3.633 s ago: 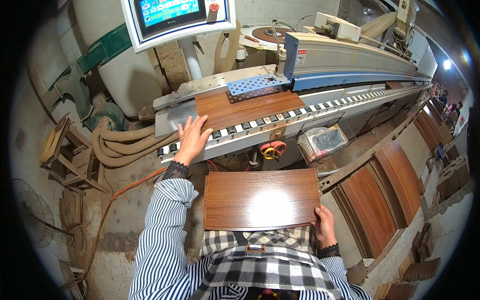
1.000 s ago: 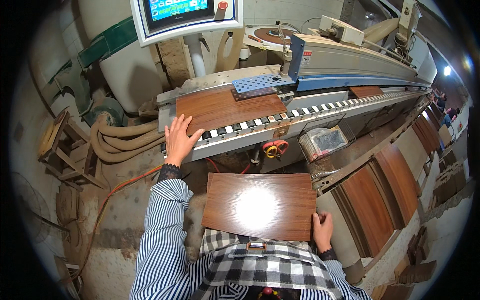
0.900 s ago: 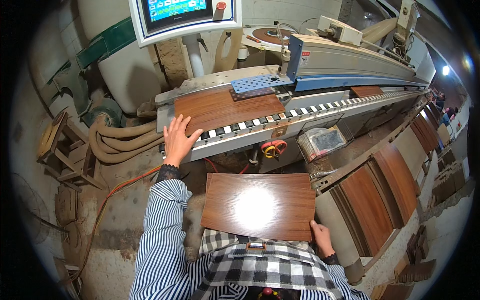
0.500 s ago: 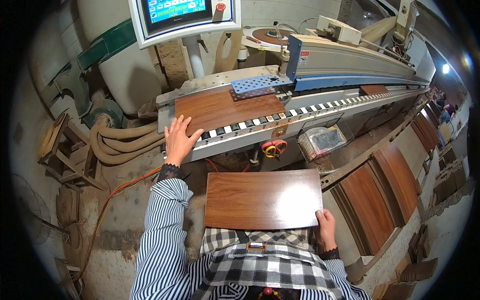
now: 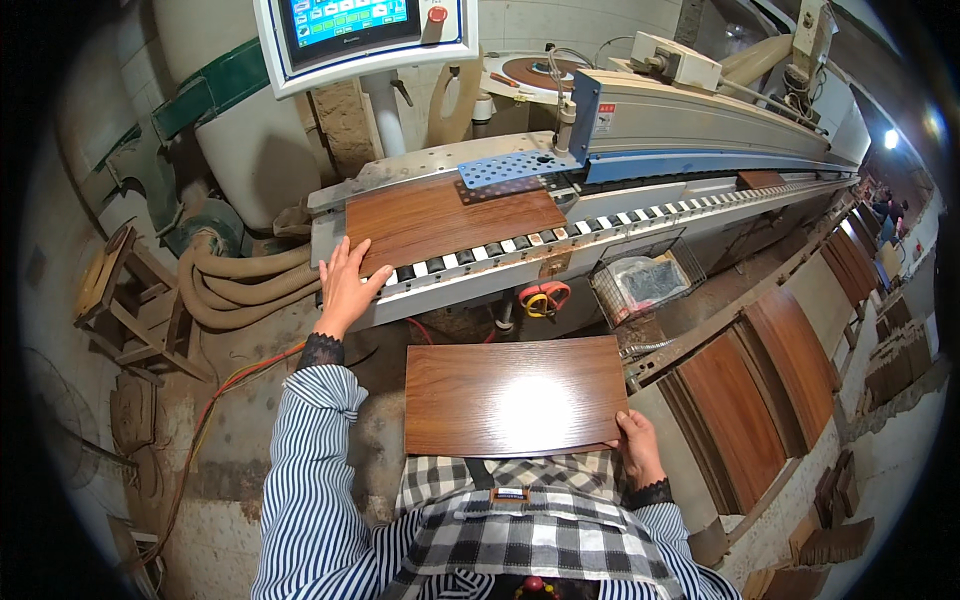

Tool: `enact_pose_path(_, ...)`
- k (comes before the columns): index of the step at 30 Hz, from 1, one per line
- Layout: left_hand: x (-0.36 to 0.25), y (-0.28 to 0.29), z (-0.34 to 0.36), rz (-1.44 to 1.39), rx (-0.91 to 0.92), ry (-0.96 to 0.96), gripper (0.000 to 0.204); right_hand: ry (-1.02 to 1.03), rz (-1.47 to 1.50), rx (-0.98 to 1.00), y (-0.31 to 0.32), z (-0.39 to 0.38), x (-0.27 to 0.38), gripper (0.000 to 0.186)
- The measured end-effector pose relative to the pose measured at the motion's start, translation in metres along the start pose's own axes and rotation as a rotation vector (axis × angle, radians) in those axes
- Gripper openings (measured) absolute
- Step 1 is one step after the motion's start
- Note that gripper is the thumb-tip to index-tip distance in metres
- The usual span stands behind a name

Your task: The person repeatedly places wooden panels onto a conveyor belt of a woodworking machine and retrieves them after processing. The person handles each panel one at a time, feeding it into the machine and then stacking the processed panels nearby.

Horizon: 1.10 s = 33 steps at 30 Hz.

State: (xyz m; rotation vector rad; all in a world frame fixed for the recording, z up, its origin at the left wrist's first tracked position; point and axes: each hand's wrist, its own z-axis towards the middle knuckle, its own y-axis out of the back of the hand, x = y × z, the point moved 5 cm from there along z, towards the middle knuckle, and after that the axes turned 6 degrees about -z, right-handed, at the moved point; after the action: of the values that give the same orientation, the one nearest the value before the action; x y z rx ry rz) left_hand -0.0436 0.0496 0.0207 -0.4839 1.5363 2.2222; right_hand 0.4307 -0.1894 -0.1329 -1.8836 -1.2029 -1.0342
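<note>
A brown wood-grain panel [image 5: 440, 222] lies flat on the infeed table of a long machine, its right end by a blue perforated plate [image 5: 508, 169]. At the panel's near left corner my left hand [image 5: 350, 287] rests with fingers spread, the tips touching the corner. A second wood-grain board [image 5: 480, 400] sits level in front of my waist, glare on its right half. My right hand [image 5: 638, 447] grips that board at its lower right corner, thumb on top; the other fingers are partly hidden under it.
A roller track [image 5: 600, 222] runs along the machine's near side, with another panel [image 5: 760, 180] farther down. A wire basket [image 5: 645, 283] and red-yellow scissors-like handles [image 5: 545, 298] hang below. Stacked boards [image 5: 728, 420] stand at right. Hoses [image 5: 235, 285] and a wooden stool [image 5: 135, 310] are at left.
My left hand has drawn slightly back toward me and left. The board in my right hand has shifted a little left, and the thumb now lies on its top. The far panel has moved farther along.
</note>
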Motion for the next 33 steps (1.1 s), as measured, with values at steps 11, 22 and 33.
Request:
enact_pose_path(11, 0.027, 0.016, -0.005, -0.095, 0.037, -0.015, 0.051, 0.005, -0.009, 0.019, 0.001, 0.002, -0.004, 0.019)
enact_pose_path(22, 0.026, 0.016, -0.004, -0.116, 0.053, -0.021, 0.049, 0.007, 0.01, 0.021, -0.001, -0.001, 0.0, 0.018)
enact_pose_path(33, -0.029, -0.021, 0.012, -0.051, 0.055, -0.078, 0.053, 0.013, 0.032, 0.021, 0.0, 0.0, -0.002, 0.017)
